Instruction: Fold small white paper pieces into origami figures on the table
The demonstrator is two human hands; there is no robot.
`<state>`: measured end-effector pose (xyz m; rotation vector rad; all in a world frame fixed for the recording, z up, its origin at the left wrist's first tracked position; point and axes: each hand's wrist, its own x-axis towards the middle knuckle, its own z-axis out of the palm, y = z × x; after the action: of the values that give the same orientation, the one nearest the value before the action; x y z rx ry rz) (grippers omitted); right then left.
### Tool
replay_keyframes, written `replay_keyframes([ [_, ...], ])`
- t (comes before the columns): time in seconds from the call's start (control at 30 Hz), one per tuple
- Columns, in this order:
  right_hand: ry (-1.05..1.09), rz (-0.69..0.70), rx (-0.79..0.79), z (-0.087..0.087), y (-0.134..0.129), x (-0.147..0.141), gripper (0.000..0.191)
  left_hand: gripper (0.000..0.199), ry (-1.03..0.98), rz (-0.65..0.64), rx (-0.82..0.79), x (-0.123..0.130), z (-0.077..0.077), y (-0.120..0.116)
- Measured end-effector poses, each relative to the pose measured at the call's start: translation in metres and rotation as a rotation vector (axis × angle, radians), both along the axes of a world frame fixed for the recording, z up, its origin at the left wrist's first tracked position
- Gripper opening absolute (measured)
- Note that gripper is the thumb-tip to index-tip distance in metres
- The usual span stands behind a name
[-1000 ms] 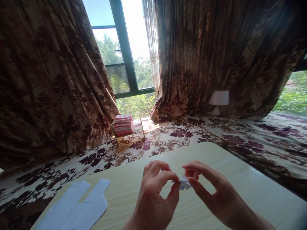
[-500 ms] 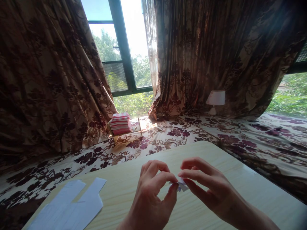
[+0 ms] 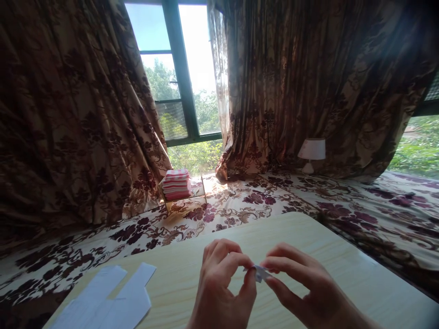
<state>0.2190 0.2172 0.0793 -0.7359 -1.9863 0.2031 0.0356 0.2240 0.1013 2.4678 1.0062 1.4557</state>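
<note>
A small folded piece of white paper [image 3: 259,274] is held up over the pale wood-grain table [image 3: 181,260]. My left hand [image 3: 224,283] pinches its left end between thumb and index finger, the other fingers curled. From the other side, my right hand [image 3: 305,283] has its thumb and index finger closed on the right end of the paper. Part of the paper is hidden behind the fingertips, so its exact folded shape is unclear. To the left, several cut white paper sheets [image 3: 132,297] lie overlapping on the table.
Behind the table spreads a floral cloth [image 3: 233,205]. On it stand a small rack [image 3: 185,198] with a stack of pink-and-white striped cloths [image 3: 176,184] and a small white lamp [image 3: 313,150]. Patterned curtains [image 3: 267,91] flank a window [image 3: 192,96].
My right thumb and fingers have moved in and closed on the right end of the paper. The left hand keeps its pinch. The whole view has shifted slightly downward.
</note>
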Motion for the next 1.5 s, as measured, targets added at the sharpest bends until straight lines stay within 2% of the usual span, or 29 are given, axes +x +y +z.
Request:
replay_keyframes([
  [0.1, 0.005, -0.007, 0.048, -0.003, 0.002, -0.003, 0.024, 0.014, 0.013, -0.005, 0.005, 0.001, 0.000, -0.001],
  [0.2, 0.054, -0.021, 0.031, -0.003, 0.002, -0.003, 0.020, 0.016, -0.001, -0.025, -0.023, 0.001, 0.000, -0.002],
  [0.37, 0.162, -0.051, -0.072, -0.004, 0.000, 0.002, 0.017, 0.039, -0.077, -0.017, -0.099, -0.002, 0.000, -0.003],
  [0.6, 0.202, -0.010, -0.130, -0.003, -0.002, 0.002, 0.019, 0.033, -0.178, -0.070, -0.217, 0.001, 0.008, -0.008],
  [0.73, 0.203, 0.000, -0.134, -0.004, -0.002, 0.002, 0.018, 0.026, -0.177, -0.072, -0.232, 0.002, 0.010, -0.008],
  [0.9, 0.201, 0.026, -0.155, -0.003, -0.003, 0.003, 0.017, 0.049, -0.101, -0.108, -0.204, -0.002, 0.008, -0.008],
  [1.03, 0.205, 0.011, -0.166, -0.001, -0.005, 0.002, 0.015, 0.033, -0.042, -0.095, -0.181, -0.004, 0.006, -0.007],
  [1.3, 0.215, -0.023, -0.152, -0.001, -0.004, 0.002, 0.009, 0.016, -0.144, -0.093, -0.227, 0.002, 0.008, -0.005],
  [1.5, 0.236, -0.037, -0.162, -0.002, -0.003, 0.000, 0.008, 0.012, -0.182, -0.095, -0.297, 0.003, 0.011, -0.009],
])
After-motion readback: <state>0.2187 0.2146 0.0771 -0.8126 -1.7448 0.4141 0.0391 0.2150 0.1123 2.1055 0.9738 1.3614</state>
